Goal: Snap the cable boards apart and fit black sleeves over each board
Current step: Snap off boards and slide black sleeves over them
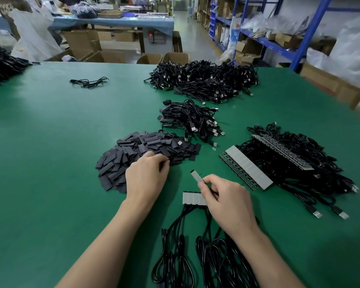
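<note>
Black sleeves [146,150], grey boards [248,168], black cables [204,80], green table [71,142]

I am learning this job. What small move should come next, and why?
Probably the left hand should lift one sleeve from the pile of black sleeves and bring it to the board. The right hand pinches that single bare board, free end up; the left fingers curl at the pile's edge.

Workshop around a green bench [50,142]
Cardboard boxes [81,44] stand behind it, blue shelves [268,41] line the right aisle, and a blue-covered table [133,21] sits farther back.
</note>
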`<state>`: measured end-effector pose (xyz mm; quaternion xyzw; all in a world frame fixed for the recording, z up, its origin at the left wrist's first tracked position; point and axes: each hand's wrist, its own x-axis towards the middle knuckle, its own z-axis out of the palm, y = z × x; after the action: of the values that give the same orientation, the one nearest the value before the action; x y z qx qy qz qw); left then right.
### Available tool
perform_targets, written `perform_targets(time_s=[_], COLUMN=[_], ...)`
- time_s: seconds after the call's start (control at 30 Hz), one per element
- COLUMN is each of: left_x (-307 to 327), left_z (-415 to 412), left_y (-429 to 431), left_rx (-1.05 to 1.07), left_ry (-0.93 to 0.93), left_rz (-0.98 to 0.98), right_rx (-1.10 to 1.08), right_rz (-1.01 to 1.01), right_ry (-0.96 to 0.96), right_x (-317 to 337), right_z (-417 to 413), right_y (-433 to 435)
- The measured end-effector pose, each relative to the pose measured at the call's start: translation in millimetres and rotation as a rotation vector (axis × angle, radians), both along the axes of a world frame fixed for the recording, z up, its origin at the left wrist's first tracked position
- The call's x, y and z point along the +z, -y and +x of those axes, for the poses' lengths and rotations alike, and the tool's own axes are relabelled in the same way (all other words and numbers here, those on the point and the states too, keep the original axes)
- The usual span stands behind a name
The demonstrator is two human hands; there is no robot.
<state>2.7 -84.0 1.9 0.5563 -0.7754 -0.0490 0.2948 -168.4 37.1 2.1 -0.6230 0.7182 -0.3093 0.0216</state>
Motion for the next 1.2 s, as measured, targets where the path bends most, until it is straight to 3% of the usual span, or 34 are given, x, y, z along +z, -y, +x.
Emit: perform_targets(time_s=[0.1, 0.23, 0.33, 0.47, 0.7, 0.87, 0.93, 1.2], left_x=[5.8, 13.7, 11.3, 2.2, -10.0, -10.6, -9.8, -10.5], left_z=[7.4, 17.5, 20.9, 20.0, 18.6, 17.8, 15.9, 24.7], left_y=[-9.6, -30.2, -44.3, -53.8, -58.1, -58.0, -57.8, -47.3], left_rx=[-0.153, -0.469, -0.557, -0.553, -0.571, -0.535, -0.518, -0.446], left_ry=[-0.179, -0.42, -0.455, -0.569, -0.563, -0.291, -0.266, -0.527], left_rz=[0.02, 0.418, 0.519, 0.448, 0.338, -0.015, -0.093, 0.091], right_rx=[0.012, 0.048, 0.16, 0.218, 0.25, 0.216, 0.228, 0.18], right_rz=[-0.014, -0.038, 0.016, 0.039, 0.077, 0.068, 0.063, 0.016], right_ry=[0.181, 0.487, 0.6, 0.657, 0.704, 0.705, 0.715, 0.664], right_x=[-0.8, -0.2, 2.1, 1.7, 0.8, -1.7, -0.6, 4.0], right_z=[-1.7, -6.0, -3.7, -1.2, -1.9, 1.1, 2.1, -0.7], right_y=[-0.2, 1.3, -1.0, -1.5, -1.6, 0.9, 1.0, -2.4])
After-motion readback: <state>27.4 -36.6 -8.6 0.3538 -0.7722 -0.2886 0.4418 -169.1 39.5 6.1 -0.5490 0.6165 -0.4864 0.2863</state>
